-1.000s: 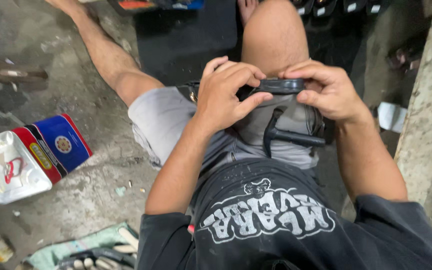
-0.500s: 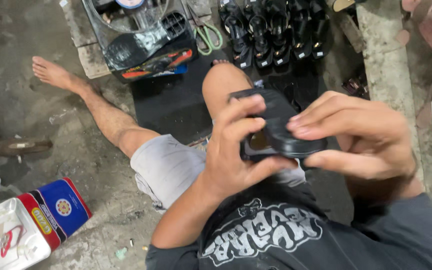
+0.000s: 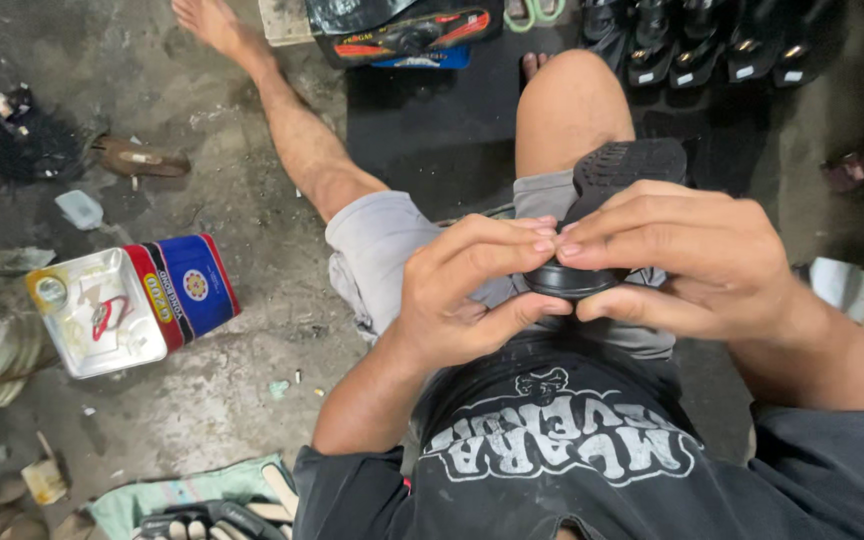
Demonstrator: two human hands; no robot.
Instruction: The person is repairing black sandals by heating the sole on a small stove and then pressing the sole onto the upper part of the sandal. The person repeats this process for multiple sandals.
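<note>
Head view: person sits on the concrete floor (image 3: pixel 232 400), legs out toward 12 o'clock, both hands working a black rubber shoe sole (image 3: pixel 620 180) held over the lap at frame centre. Left hand (image 3: pixel 462 295) is curled nearly closed, thumb under and fingertips (image 3: pixel 537 235) on top, pinching the near rim of the sole at its 9 o'clock side. Right hand (image 3: pixel 697 255) is also mostly closed, fingers wrapped over the top, thumb beneath, gripping the same rim from 3 o'clock. Fingertips of both hands meet, touching, above the sole's edge. Treaded end of the sole sticks up toward 12 o'clock, resting against the bent knee (image 3: pixel 572 110).

Step in hand, as a judgement: pressing or fitting the rim of the sole, mid-manipulation, two-handed pinch. Next move likely calls for firm even thumb pressure along the edge while the other hand steadies the piece; slip risk if grip loosens.

Surroundings: open blue-and-red tin (image 3: pixel 132 300) on the floor at 9 o'clock, well apart from the hands. Row of black shoe pieces (image 3: pixel 722 40) at 1 o'clock beyond the knee. Green-handled scissors (image 3: pixel 532 12) at 12 o'clock, partly cut off. Work gloves (image 3: pixel 212 515) on a green cloth at 7 o'clock. Brown tool (image 3: pixel 137 158) at 10 o'clock; kind unclear.
</note>
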